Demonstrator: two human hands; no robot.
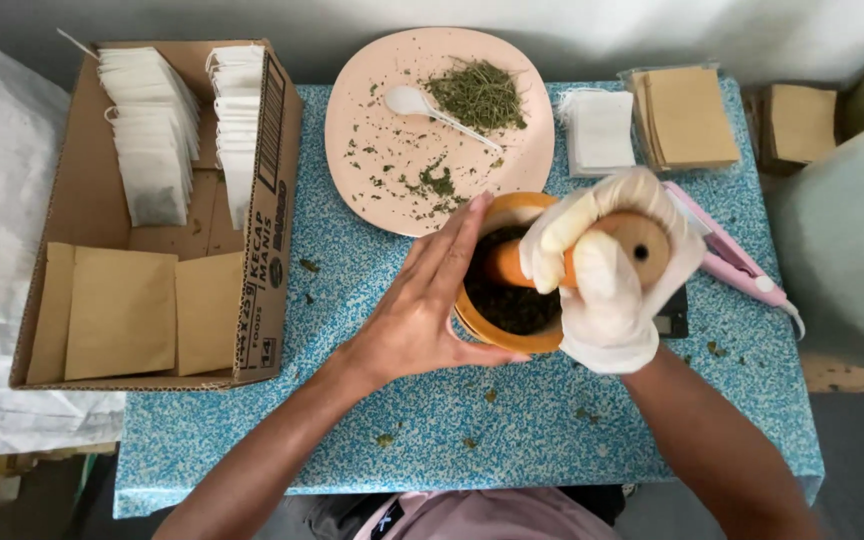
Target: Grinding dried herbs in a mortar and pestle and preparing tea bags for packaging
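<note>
Wooden and orange-brown, the mortar (508, 300) sits on the blue speckled table (512, 420) with dark crushed leaves (512, 300) inside. My left hand (422, 305) is bare and cups its near wall, fingers flat along the rim, thumb curled round the front. My right hand (607, 270), in a white glove, is clenched round the pestle (592, 255), whose tip dips into the leaves while its round butt shows above my knuckles. Behind the mortar, a pink plate (352, 120) carries a small heap of dried herb (479, 93), scattered crumbs and a white spoon (432, 108). At left, a cardboard box (282, 150) holds rows of white tea bags (152, 130) and tan envelopes (122, 310).
</note>
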